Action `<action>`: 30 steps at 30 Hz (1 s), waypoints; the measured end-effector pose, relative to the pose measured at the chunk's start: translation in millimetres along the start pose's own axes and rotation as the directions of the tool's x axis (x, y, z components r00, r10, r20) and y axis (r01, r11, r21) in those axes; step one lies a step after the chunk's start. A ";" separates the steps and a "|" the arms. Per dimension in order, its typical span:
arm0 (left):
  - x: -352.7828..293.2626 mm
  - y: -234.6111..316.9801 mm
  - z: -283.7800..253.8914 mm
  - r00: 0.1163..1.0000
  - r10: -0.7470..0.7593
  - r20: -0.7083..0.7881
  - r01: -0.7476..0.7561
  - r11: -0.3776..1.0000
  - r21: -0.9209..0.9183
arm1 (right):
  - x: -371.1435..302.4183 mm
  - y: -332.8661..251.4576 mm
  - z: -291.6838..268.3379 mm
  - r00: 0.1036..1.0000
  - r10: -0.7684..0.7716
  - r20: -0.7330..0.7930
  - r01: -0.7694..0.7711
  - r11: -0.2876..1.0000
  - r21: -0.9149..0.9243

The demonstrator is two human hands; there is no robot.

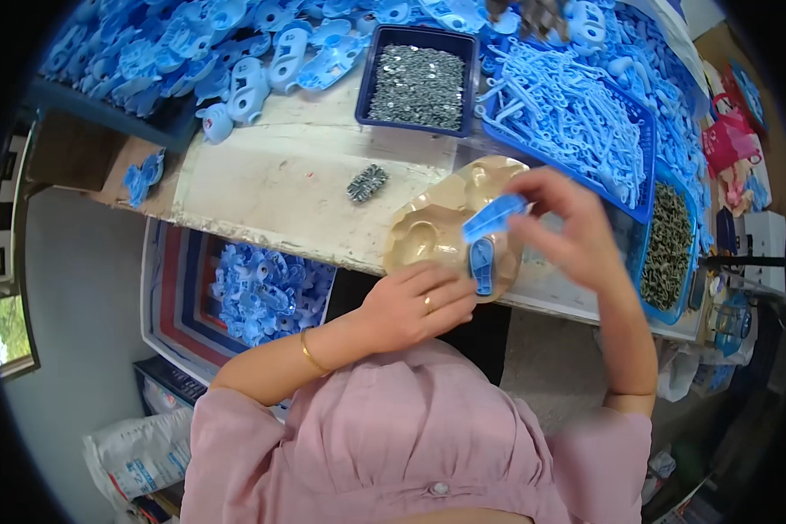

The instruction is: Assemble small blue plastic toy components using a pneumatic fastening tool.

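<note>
A tan, glossy moulded holder (400, 236) with rounded hollows sits at the table's front edge. One long blue plastic piece (481, 267) with ribs lies at its right front. Above that, my right hand (568, 223) pinches a similar blue plastic piece (495, 217) between thumb and fingers; the hand is slightly blurred. My left hand (419, 301) rests at the holder's near edge, fingers stretched out with their tips beside the lower blue piece. Nothing shows in that hand, though its palm is hidden.
Behind the holder stands a dark blue tray (364, 96) of small metal parts. To its right are a blue basket (576, 179) of thin blue pieces and a bin (668, 313) of screws. A small metal heap (368, 183) lies left. Blue shells (249, 87) pile up far left.
</note>
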State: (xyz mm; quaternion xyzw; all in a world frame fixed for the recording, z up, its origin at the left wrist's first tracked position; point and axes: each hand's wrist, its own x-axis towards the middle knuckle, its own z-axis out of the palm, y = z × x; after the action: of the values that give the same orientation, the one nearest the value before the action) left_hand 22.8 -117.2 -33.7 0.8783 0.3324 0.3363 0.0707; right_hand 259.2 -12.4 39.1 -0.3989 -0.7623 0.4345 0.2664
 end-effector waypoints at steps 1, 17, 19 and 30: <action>-5.9 -0.3 -8.4 0.998 0.042 -0.049 -0.043 0.999 -0.023 | 2.4 -3.9 12.7 1.000 -0.010 0.004 0.010 1.000 0.000; 16.8 -256.4 -58.1 0.907 -0.328 -0.264 0.420 0.757 0.500 | 8.7 -5.9 86.3 0.971 -0.173 0.167 0.221 0.917 -0.333; 17.8 -268.8 -57.5 0.903 -0.404 -0.150 0.398 0.651 0.646 | 5.2 -6.2 85.6 0.971 -0.182 0.154 0.225 0.914 -0.338; 0.4 -135.1 -76.1 0.934 -0.193 -0.301 0.230 0.969 0.094 | -6.7 -30.3 54.7 0.942 -0.260 -0.213 0.177 0.922 -0.345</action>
State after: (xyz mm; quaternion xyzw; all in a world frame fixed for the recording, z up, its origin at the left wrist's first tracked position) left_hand -98.0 -20.6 -22.3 0.7813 0.4527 0.4298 0.0006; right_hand 210.1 -51.9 38.9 -0.4010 -0.8220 0.2173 0.3410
